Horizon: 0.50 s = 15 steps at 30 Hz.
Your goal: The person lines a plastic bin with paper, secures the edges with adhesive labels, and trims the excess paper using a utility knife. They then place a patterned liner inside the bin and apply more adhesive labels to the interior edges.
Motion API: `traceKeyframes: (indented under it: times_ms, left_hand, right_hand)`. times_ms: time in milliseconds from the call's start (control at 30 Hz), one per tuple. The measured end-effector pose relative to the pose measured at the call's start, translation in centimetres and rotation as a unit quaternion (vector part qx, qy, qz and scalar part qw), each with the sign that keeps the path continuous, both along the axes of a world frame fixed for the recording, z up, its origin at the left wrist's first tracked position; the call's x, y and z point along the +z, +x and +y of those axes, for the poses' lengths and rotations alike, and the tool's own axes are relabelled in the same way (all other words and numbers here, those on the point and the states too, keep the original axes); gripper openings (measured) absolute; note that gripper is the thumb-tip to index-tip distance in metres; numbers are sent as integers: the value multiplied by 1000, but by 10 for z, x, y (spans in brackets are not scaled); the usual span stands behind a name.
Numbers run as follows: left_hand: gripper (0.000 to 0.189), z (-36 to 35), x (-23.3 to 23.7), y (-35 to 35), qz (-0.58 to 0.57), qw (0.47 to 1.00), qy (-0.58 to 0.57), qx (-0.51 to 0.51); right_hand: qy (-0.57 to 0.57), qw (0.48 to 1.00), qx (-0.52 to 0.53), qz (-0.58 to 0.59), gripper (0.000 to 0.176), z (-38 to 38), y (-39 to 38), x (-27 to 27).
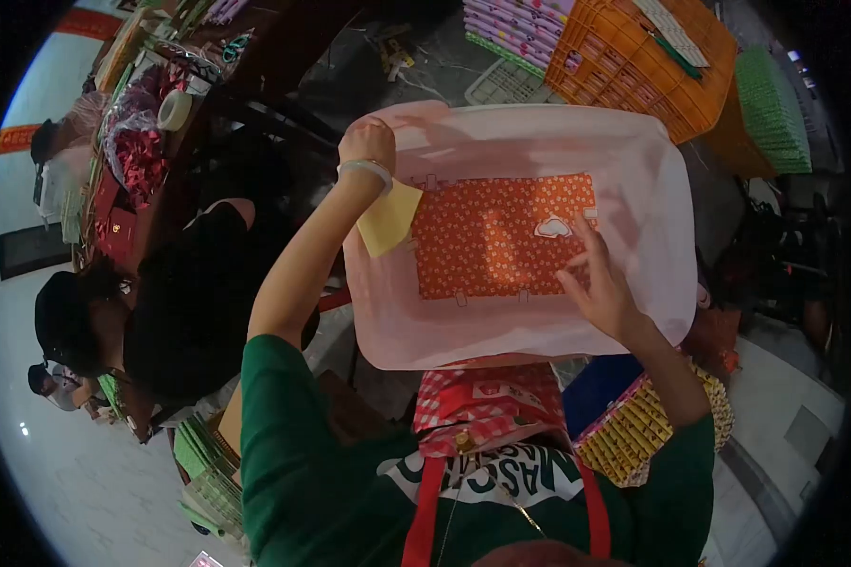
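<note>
A large pale pink plastic tub (pixel 667 198) stands in front of me. On its bottom lies an orange sheet with a small white floral print (pixel 482 246), bearing a white cloud-shaped patch (pixel 552 228). My left hand (pixel 367 144) is closed at the tub's upper left rim; what its fingers hold, if anything, is hidden. A yellow sheet (pixel 392 219) shows beneath that wrist, partly covered by the forearm. My right hand (pixel 598 282) hovers over the sheet's right end, its fingers apart and the index fingertip close to a small white mark at the edge.
An orange plastic crate (pixel 624 71) stands behind the tub, beside folded purple printed pieces (pixel 515 33). Green patterned stacks (pixel 771 109) are at the far right. Yellow printed bundles (pixel 638 430) lie by my right elbow. Another person in black (pixel 189 293) sits at my left, near a cluttered table.
</note>
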<state>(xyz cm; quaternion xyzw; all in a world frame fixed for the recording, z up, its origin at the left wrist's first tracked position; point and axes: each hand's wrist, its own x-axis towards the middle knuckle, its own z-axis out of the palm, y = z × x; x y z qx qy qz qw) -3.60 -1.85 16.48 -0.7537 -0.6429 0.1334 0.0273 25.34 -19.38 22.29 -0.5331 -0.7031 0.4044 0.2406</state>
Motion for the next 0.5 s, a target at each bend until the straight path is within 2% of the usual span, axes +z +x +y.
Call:
traceKeyframes:
  times_ms: [33,167,233,267,300,400,467,500]
  left_hand:
    - [15,6,-10,2,37,999,23,-15]
    - [12,19,-35,2,29,999,3,-18]
    - [12,21,-41,1,67,997,-7,-42]
    - [12,18,-38,4,53,998,25,-29]
    - [12,18,-34,6,64,997,22,-24]
    - [16,19,-26,7,44,999,22,-16]
    - [19,22,-25,9,52,997,41,-26]
    - [19,25,-27,10,54,997,38,-30]
  right_hand:
    - [-29,1000,4,5,70,5,1,-9]
    - [-50,997,63,-9,70,18,8,-38]
    - [-41,991,94,-87,70,18,12,-52]
    - [-59,992,110,-22,72,18,15,-61]
    - [-66,992,105,-17,72,19,17,-68]
    - [-61,988,132,-50,71,14,20,-89]
    - [-60,973,172,-138,73,10,19,-108]
    - [-63,974,170,-136,73,6,19,-120]
